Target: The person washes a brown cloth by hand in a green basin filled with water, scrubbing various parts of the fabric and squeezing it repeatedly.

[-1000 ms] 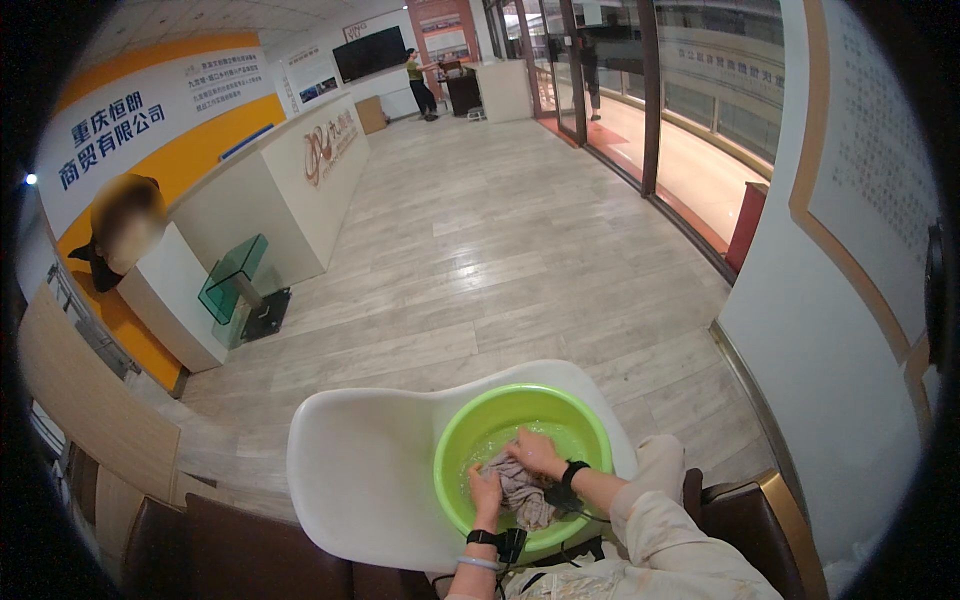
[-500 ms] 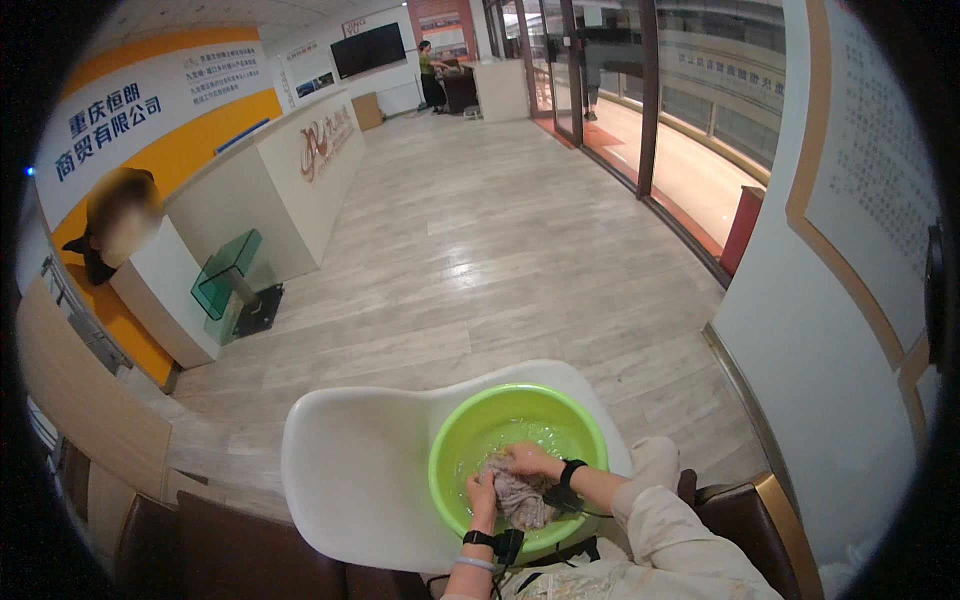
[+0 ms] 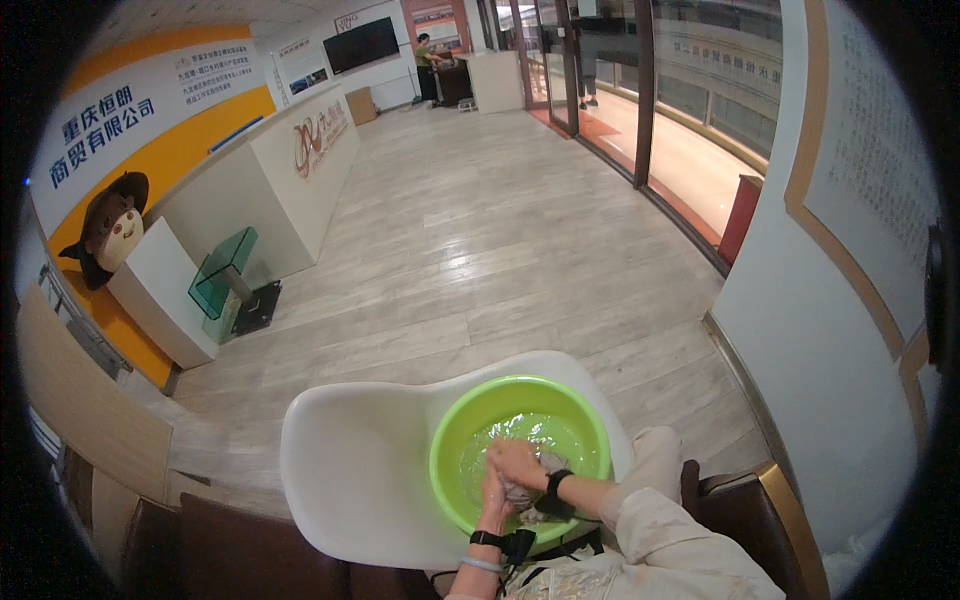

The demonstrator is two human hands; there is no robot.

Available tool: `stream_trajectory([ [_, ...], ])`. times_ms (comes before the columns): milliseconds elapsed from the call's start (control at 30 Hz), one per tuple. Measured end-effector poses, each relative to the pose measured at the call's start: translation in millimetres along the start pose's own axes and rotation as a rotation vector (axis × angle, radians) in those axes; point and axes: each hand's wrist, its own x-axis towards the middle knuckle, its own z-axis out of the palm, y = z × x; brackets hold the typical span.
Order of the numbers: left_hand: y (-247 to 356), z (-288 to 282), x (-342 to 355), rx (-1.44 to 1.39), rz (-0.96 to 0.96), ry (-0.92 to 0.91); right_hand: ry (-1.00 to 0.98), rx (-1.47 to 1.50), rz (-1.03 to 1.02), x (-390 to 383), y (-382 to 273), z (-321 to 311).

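Observation:
A bright green plastic basin (image 3: 448, 422) with water in it rests on a white moulded chair (image 3: 350, 470). Bunched in the basin is a wet greyish cloth (image 3: 549, 463), partly hidden beneath my hands. My right hand (image 3: 519, 462) is closed over the upper part of the cloth, its knuckles up. Against its left side my left hand (image 3: 493, 490) grips the cloth's left edge, and the two hands touch. Both wrists wear black straps; a pale band also circles the left one.
Brown seats (image 3: 250, 545) lie along the near edge. A white wall panel (image 3: 800, 340) rises on the right. On the left stand a white counter (image 3: 285, 190), a green glass stand (image 3: 225, 270) and a cartoon head figure (image 3: 115, 230). A person (image 3: 426, 68) is far back.
My right hand has moved left and down over the cloth, covering more of it and meeting my left hand. The cloth is bunched smaller beneath them.

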Motion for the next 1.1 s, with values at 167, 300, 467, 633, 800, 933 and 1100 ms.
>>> stream_trajectory([
  [167, -12, -18, 12, -0.109, 0.007, -0.044, 0.082, 0.127, -0.016, -13, -17, 1],
  [300, -7, -23, 5, -0.095, 0.012, 0.008, 0.024, 0.186, -0.172, -30, -39, -12],
  [467, -9, -14, 14, -0.071, 0.052, 0.002, 0.136, 0.124, -0.009, -6, -9, 5],
  [633, -13, -48, 25, -0.263, 0.091, -0.271, 0.029, 0.248, -0.158, -39, -69, -22],
  [800, 7, 2, -4, 0.021, 0.079, 0.06, 0.069, 0.172, 0.063, -2, -10, -16],
  [933, 0, -25, 4, -0.152, 0.16, 0.005, 0.233, 0.129, -0.235, -34, -53, -9],
  [1100, 16, -7, -5, 0.182, 0.175, 0.122, -0.108, 0.203, 0.07, -6, -7, -18],
])
